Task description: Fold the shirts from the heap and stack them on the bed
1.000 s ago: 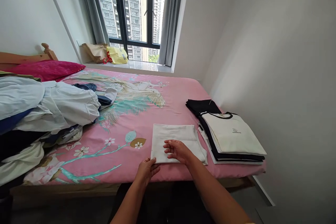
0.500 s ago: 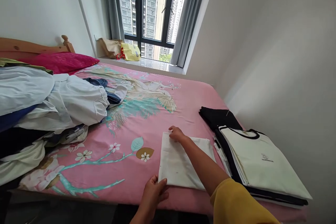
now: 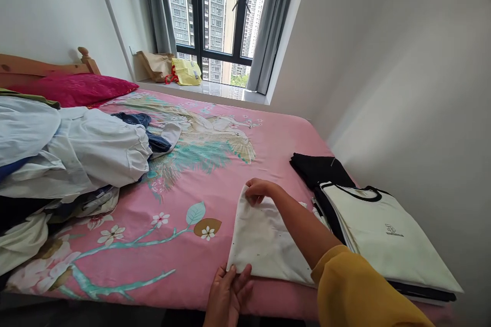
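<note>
A white folded cloth (image 3: 261, 245) with small dark specks lies on the pink bedsheet near the bed's front edge. My right hand (image 3: 263, 190) reaches across it and pinches its far left corner, which is lifted a little. At the near left corner, my left hand (image 3: 228, 291) has the cloth's edge between thumb and fingers, palm turned up. My right forearm and yellow sleeve hide the cloth's right part. Close on the right is a stack of folded clothes, topped by a cream T-shirt (image 3: 391, 235) with a black collar.
Folded black clothing (image 3: 320, 169) lies behind the stack, near the wall. A loose heap of clothes, with a white garment (image 3: 103, 148) on top, covers the bed's left side. Farther back are a dark pink pillow (image 3: 76, 89) and a yellow bag (image 3: 186, 71) on the windowsill.
My right hand has closed on the far left corner and raised it slightly. My left hand has taken the near corner. The cloth's left edge has shifted slightly left, and the view has turned slightly right.
</note>
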